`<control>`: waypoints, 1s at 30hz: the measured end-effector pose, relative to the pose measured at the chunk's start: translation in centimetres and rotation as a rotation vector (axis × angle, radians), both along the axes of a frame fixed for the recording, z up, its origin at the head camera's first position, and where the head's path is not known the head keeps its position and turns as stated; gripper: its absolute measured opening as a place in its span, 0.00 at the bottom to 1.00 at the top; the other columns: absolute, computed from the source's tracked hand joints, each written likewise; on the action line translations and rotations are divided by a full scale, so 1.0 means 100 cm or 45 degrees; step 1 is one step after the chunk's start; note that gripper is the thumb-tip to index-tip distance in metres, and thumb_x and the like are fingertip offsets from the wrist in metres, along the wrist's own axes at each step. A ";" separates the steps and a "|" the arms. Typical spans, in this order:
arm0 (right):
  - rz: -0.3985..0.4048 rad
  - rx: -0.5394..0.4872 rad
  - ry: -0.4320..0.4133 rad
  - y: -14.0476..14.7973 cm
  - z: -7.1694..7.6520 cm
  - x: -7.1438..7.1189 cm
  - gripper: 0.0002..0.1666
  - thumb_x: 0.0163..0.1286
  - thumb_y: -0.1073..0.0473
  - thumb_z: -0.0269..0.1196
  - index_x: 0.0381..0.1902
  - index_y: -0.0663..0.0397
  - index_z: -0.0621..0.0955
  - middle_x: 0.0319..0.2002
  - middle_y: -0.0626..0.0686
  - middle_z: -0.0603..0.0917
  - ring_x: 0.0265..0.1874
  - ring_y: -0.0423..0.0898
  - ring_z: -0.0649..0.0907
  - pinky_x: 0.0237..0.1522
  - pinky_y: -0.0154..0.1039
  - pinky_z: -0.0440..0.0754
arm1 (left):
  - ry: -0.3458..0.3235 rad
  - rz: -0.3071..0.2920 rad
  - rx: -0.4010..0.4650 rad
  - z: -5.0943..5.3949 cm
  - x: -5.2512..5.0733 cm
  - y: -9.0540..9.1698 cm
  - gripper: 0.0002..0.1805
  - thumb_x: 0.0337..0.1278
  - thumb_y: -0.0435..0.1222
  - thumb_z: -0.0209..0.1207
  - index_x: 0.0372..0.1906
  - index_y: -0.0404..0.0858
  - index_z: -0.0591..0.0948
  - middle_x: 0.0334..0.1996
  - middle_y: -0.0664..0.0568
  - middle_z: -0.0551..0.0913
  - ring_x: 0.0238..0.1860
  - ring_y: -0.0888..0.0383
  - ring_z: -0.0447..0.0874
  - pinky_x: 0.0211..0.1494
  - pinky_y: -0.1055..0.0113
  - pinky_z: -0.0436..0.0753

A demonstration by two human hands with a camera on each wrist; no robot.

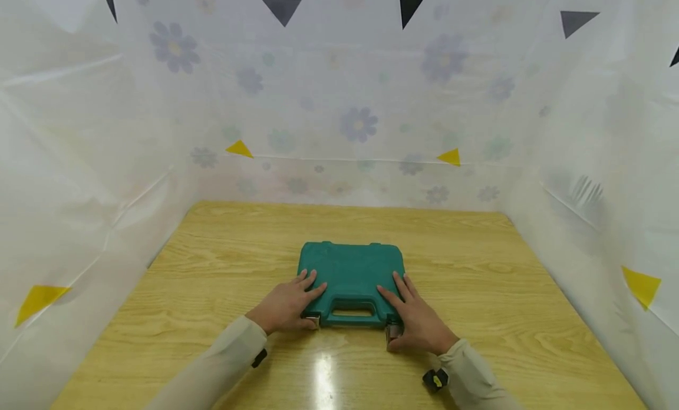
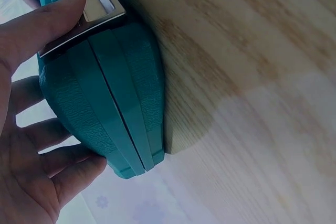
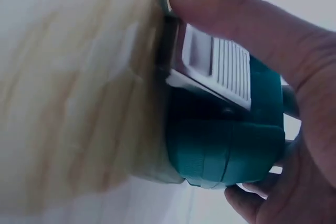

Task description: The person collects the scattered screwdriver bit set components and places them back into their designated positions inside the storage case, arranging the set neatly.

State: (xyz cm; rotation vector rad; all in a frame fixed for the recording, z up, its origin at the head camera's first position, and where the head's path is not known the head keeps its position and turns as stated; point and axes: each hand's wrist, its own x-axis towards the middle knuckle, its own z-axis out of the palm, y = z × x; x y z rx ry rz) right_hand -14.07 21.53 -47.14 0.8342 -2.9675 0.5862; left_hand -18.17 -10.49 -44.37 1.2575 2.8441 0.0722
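Observation:
A closed green plastic carrying case (image 1: 351,270) lies flat on the wooden table, its handle (image 1: 352,320) facing me. My left hand (image 1: 289,301) rests spread fingers on the lid's left side. Its thumb touches the left metal latch (image 2: 100,6), which sits close against the case front. On the right side of the lid lie the spread fingers of my right hand (image 1: 419,320). The right thumb presses at the edge of the right metal latch (image 3: 210,61), which stands out at an angle from the case. Inside the case is hidden.
Pale wood-grain table (image 1: 239,239) surrounds the case. White translucent sheeting (image 1: 329,180) with flower prints and triangular flags rises behind and along both sides. A black wrist strap piece (image 1: 435,379) hangs below the right sleeve.

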 end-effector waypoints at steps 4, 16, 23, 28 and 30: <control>-0.015 0.001 0.047 -0.002 -0.003 0.001 0.64 0.41 0.47 0.80 0.74 0.53 0.61 0.73 0.71 0.47 0.70 0.73 0.48 0.52 0.63 0.75 | -0.011 0.003 0.009 0.000 0.001 0.001 0.44 0.53 0.56 0.64 0.71 0.38 0.65 0.69 0.32 0.61 0.68 0.35 0.60 0.59 0.48 0.75; -0.015 -0.031 0.111 -0.002 -0.001 -0.002 0.58 0.43 0.49 0.78 0.72 0.48 0.65 0.74 0.64 0.52 0.70 0.72 0.50 0.45 0.59 0.80 | -0.006 0.024 0.000 0.002 -0.001 0.001 0.45 0.53 0.57 0.63 0.72 0.38 0.64 0.70 0.32 0.60 0.69 0.35 0.59 0.60 0.48 0.75; -0.034 -0.027 0.073 0.000 -0.003 -0.003 0.60 0.42 0.47 0.78 0.73 0.46 0.64 0.75 0.62 0.51 0.71 0.70 0.49 0.47 0.59 0.79 | -0.004 0.031 -0.007 0.001 0.001 0.004 0.45 0.53 0.57 0.63 0.72 0.38 0.65 0.69 0.32 0.61 0.69 0.35 0.60 0.60 0.49 0.74; -0.050 -0.029 0.087 0.001 -0.001 -0.002 0.57 0.43 0.52 0.75 0.72 0.46 0.65 0.75 0.62 0.52 0.71 0.70 0.50 0.40 0.53 0.81 | 0.008 0.017 -0.013 0.004 0.001 0.008 0.45 0.54 0.57 0.63 0.71 0.38 0.65 0.69 0.31 0.61 0.68 0.34 0.60 0.60 0.48 0.74; -0.046 -0.030 0.102 0.002 -0.001 -0.002 0.56 0.42 0.52 0.76 0.72 0.46 0.66 0.74 0.62 0.54 0.71 0.70 0.51 0.36 0.50 0.81 | 0.017 0.013 -0.026 0.003 0.000 0.009 0.45 0.53 0.57 0.63 0.71 0.38 0.65 0.69 0.31 0.62 0.68 0.34 0.60 0.60 0.48 0.74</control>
